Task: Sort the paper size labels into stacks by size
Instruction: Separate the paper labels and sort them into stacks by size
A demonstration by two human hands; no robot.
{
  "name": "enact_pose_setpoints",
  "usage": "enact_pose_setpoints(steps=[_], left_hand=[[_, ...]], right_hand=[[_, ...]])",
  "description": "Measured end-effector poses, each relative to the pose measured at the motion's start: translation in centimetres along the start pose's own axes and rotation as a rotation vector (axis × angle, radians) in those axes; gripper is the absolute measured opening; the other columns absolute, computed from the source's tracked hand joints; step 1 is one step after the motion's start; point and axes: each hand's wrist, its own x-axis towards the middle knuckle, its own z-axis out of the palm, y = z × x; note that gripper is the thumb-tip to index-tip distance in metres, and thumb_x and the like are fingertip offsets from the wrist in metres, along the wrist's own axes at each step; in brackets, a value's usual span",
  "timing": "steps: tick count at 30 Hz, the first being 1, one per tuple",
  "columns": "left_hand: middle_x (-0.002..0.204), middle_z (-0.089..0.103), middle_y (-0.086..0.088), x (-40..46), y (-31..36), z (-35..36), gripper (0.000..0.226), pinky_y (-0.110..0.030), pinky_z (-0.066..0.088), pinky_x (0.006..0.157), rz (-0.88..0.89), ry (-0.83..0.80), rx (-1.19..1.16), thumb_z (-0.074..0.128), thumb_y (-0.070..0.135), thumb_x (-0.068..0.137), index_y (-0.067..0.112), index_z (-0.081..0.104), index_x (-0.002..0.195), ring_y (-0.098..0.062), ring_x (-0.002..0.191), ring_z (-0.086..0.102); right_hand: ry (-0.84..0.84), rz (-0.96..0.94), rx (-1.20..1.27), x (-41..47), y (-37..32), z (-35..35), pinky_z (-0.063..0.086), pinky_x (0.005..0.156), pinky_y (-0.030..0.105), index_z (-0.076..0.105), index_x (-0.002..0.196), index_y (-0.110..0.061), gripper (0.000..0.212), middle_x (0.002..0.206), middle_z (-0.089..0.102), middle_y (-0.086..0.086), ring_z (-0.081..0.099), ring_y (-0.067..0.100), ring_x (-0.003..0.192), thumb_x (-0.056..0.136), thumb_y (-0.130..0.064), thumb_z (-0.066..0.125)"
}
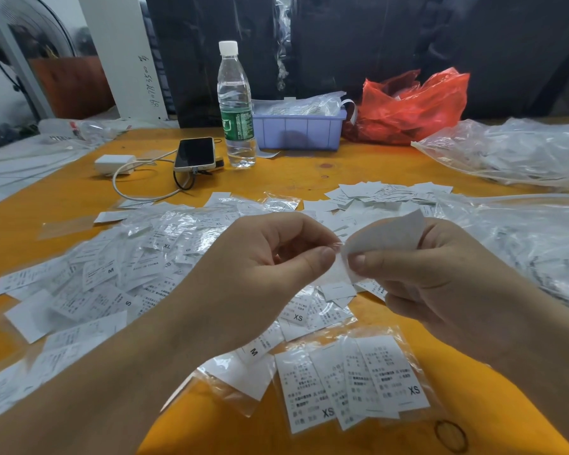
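- A loose heap of bagged size labels (pixel 122 267) spreads over the orange surface (pixel 309 172) left of and under the left hand (pixel 260 267).
- The left hand pinches the clear sleeve edge of a white label (pixel 388 234) between thumb and forefinger.
- The right hand (pixel 440 274) pinches the same label from the other side.
- An XS stack (pixel 355 382) lies below both hands.

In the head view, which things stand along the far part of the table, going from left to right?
White charger → phone → water bottle → lilac tray → red plastic bag → clear plastic bag.
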Motion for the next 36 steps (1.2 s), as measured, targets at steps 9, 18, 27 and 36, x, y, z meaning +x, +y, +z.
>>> enact_pose_setpoints(steps=[9, 18, 27, 36], left_hand=[[0.080, 0.072, 0.003, -0.07, 0.43, 0.44, 0.015, -0.036, 0.054, 0.068, -0.015, -0.005, 0.038, 0.062, 0.038, 0.082, 0.036, 0.071, 0.094, -0.019, 0.076, 0.066], [0.087, 0.071, 0.005, 0.04, 0.04, 0.18, 0.020, -0.044, 0.056, 0.080, -0.085, -0.095, 0.030, 0.062, 0.046, 0.080, 0.034, 0.071, 0.093, -0.015, 0.085, 0.066], [0.069, 0.067, 0.009, 0.45, -0.31, -0.39, 0.013, -0.011, 0.046, 0.061, -0.104, -0.040, -0.108, 0.060, 0.030, 0.079, 0.026, 0.072, 0.081, -0.002, 0.064, 0.059], [0.068, 0.069, 0.002, 0.40, 0.04, -0.24, 0.019, -0.019, 0.051, 0.060, -0.149, -0.030, -0.239, 0.071, 0.030, 0.082, 0.011, 0.072, 0.083, -0.008, 0.062, 0.062]], right_hand=[[-0.013, -0.027, -0.061, 0.18, 0.14, -0.04, 0.024, 0.037, 0.020, 0.060, 0.077, 0.008, 0.036, 0.065, 0.033, 0.017, 0.021, 0.015, 0.047, 0.053, -0.012, 0.078], [-0.011, -0.081, -0.060, 0.30, 0.57, -0.01, 0.018, 0.038, 0.023, 0.066, 0.070, 0.000, 0.036, 0.058, 0.037, 0.012, 0.020, 0.016, 0.044, 0.052, -0.027, 0.083], [-0.092, -0.039, 0.055, 0.19, 0.31, -0.24, 0.022, 0.035, 0.015, 0.072, 0.078, -0.010, 0.009, 0.049, 0.023, -0.004, 0.017, 0.008, 0.037, 0.071, -0.015, 0.073], [0.065, -0.202, -0.015, 0.08, 0.70, 0.11, 0.023, 0.037, 0.018, 0.074, 0.084, 0.001, 0.033, 0.058, 0.029, 0.018, 0.020, 0.010, 0.037, 0.062, -0.023, 0.076]])
